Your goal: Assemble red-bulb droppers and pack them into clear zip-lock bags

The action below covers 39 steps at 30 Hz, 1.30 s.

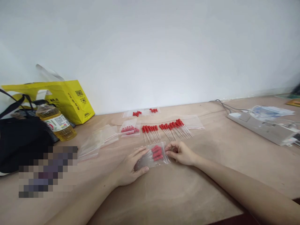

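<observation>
A clear zip-lock bag [145,160] lies flat on the table in front of me, holding several droppers [157,153] with red rubber bulbs. My left hand [131,167] rests on the bag's left part, its fingers stretched out and its thumb apart. At the bag's right end, my right hand [179,153] is closed, thumb and forefinger pinching the edge by the seal strip. Just behind the bag, loose red-bulbed droppers [151,128] lie side by side, and a further group of droppers [173,125] fans out to their right.
A filled bag [130,129] and overlapping bags [100,140] lie left; more droppers [137,113] lie near the wall. A yellow shopping bag [77,103], an oil bottle [57,122] and a black bag [21,140] stand far left. A white power strip [260,126] lies right.
</observation>
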Motion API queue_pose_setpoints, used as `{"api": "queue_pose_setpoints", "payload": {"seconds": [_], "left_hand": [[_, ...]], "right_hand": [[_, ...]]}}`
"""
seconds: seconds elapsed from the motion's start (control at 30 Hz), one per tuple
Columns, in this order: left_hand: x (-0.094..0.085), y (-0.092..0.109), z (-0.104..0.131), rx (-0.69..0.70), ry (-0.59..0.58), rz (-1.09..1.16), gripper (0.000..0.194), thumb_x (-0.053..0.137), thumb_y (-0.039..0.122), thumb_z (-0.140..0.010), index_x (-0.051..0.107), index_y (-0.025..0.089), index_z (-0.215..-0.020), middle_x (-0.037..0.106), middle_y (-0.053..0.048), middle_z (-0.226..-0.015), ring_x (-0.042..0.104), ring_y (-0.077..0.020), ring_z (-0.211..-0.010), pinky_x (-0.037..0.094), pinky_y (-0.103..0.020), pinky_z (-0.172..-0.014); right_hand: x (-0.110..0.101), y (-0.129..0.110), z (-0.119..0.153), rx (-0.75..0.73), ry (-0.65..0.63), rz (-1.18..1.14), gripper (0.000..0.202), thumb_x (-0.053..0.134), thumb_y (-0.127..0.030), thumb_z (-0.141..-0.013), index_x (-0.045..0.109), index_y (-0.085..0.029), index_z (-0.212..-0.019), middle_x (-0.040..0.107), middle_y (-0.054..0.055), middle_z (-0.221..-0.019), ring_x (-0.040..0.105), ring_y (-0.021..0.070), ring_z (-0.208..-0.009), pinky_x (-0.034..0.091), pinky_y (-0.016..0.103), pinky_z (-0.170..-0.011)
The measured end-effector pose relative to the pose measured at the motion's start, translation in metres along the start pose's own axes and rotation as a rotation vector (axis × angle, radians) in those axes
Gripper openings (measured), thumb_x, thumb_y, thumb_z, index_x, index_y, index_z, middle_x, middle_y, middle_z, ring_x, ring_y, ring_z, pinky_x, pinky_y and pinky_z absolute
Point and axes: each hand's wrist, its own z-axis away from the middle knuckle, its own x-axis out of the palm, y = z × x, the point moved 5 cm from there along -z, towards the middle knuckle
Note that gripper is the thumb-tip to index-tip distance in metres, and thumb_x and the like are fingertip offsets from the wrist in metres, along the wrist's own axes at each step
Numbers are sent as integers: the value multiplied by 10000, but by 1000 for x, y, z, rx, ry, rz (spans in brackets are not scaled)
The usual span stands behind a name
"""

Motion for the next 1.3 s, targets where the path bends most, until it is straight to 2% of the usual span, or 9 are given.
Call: {"api": "queue_pose_setpoints", "payload": {"seconds": [0.1,0.23,0.4,0.53,0.67,0.73,0.9,1.1,1.3], "left_hand": [[0,0,0,40,17,-12,466,371,394,-853,319,267,-1299,323,-37,-1374,272,-224,-1263,254,-443,-1029],[4,1,1,103,4,-44,434,353,376,-867,329,295,-1292,323,-10,-1375,258,-214,-1270,224,-444,-1042],[5,2,1,49,-52,-22,455,359,397,-862,315,285,-1300,330,-27,-1371,318,-217,-1241,282,-432,-1016],[5,4,0,33,-92,-42,477,353,408,-860,297,265,-1312,307,-45,-1381,304,-231,-1247,276,-446,-1012],[5,4,-1,37,-92,-45,494,358,419,-855,284,263,-1318,304,-49,-1382,303,-240,-1247,265,-457,-1014],[5,4,-1,37,-89,-51,495,359,416,-856,281,261,-1319,310,-50,-1380,305,-241,-1246,267,-460,-1012],[4,5,-1,39,-87,-70,501,366,401,-857,256,270,-1327,314,-42,-1378,307,-235,-1245,267,-454,-1014],[5,5,-1,49,-94,-94,484,366,381,-861,258,290,-1323,313,-43,-1378,313,-239,-1242,257,-481,-1009],[3,5,-1,78,-59,-107,471,396,368,-851,295,303,-1306,331,-50,-1369,330,-243,-1233,273,-478,-998]], "right_hand": [[1,0,-1,8,11,5,177,519,-242,-742,635,-163,-850,582,-13,-587,465,80,-479,362,189,-471],[7,-7,-1,-106,-64,81,243,465,-174,-760,658,-198,-905,633,-4,-712,521,101,-588,393,203,-564],[7,-9,1,-152,-74,103,257,505,-140,-722,665,-207,-912,633,5,-779,509,97,-602,385,193,-546],[10,-2,1,-50,-89,-22,213,539,-164,-704,660,-175,-878,632,8,-705,507,92,-545,396,199,-519],[15,-1,1,-26,-127,-240,246,572,-207,-703,625,-163,-939,645,30,-803,584,125,-712,452,242,-663],[17,-1,1,-15,-159,-288,269,578,-245,-716,612,-158,-968,646,29,-776,590,127,-715,454,251,-677],[19,-1,0,2,-174,-200,282,587,-302,-725,629,-150,-958,621,2,-638,543,94,-567,426,213,-567],[16,-4,0,-78,-135,-76,248,557,-290,-746,651,-181,-948,645,13,-739,538,99,-595,415,213,-566],[11,-2,1,-71,-91,38,232,572,-277,-731,661,-195,-928,637,-1,-697,515,91,-562,390,199,-524]]}}
